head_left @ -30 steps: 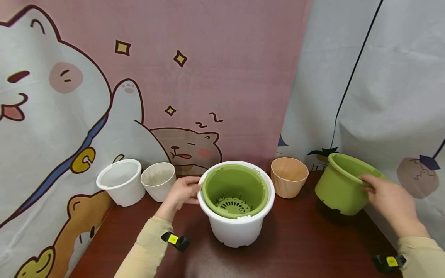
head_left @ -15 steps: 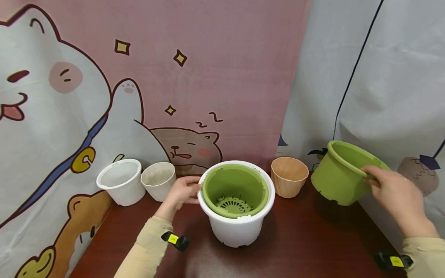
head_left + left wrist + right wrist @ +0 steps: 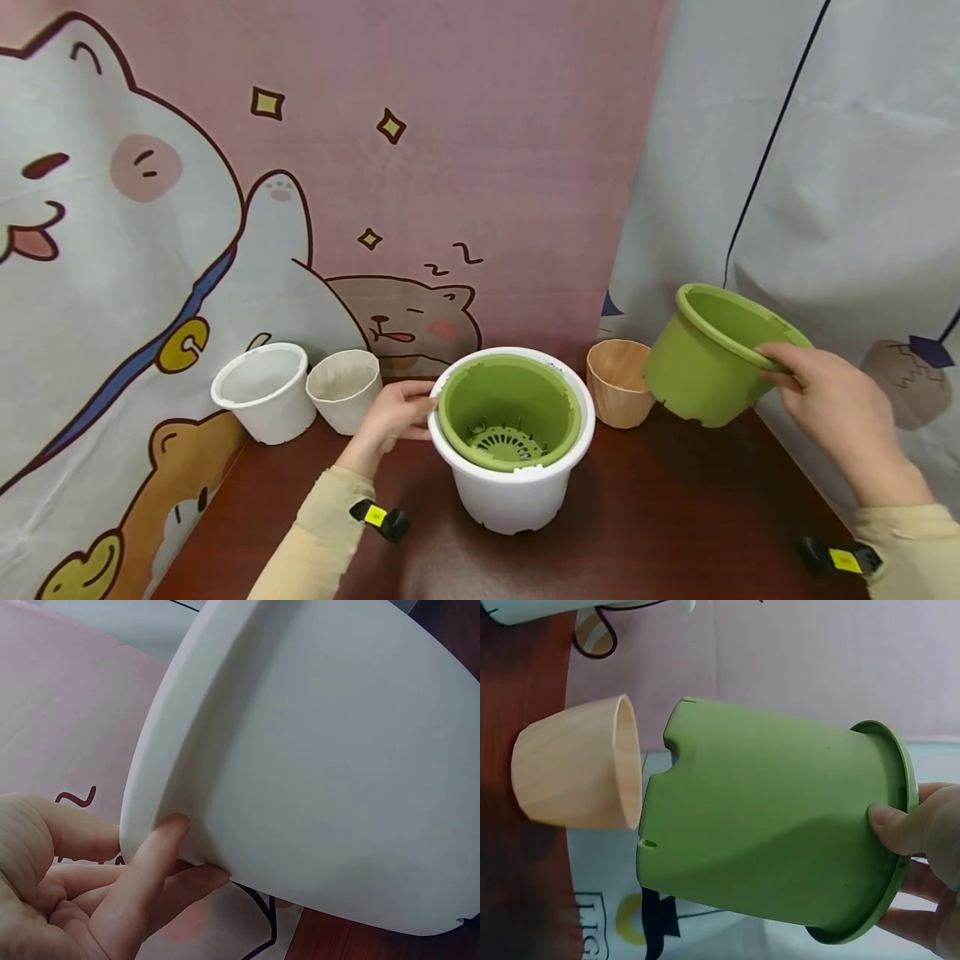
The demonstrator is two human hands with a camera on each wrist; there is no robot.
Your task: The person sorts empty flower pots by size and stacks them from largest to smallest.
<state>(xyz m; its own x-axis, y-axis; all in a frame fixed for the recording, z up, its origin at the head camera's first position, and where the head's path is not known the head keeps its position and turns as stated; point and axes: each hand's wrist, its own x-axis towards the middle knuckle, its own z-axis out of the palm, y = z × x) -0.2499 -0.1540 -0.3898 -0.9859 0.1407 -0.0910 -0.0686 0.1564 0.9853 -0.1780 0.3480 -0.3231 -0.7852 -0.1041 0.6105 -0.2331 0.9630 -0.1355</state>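
A large white flowerpot (image 3: 512, 504) stands mid-table with a green flowerpot (image 3: 525, 392) nested inside, its slotted base visible. My left hand (image 3: 393, 415) pinches the white pot's rim from the left; in the left wrist view the thumb (image 3: 161, 851) lies under the lip. At the right, my right hand (image 3: 840, 404) grips the rim of a second green flowerpot (image 3: 697, 362), thumb on the outer wall. This pot is held above the table, tilted. In the right wrist view its notched base is close to a peach-coloured pot (image 3: 577, 765).
To the left at the back stand a white rimmed pot (image 3: 272, 412) and an off-white faceted pot (image 3: 348, 408), side by side. The dark red tabletop (image 3: 645, 533) ends at printed cloths behind and on both sides. The raised green pot partly covers the peach pot in the head view.
My right hand has lifted the second green pot and carried it leftward, so it now overlaps the peach pot. The left hand and the white pot have stayed put.
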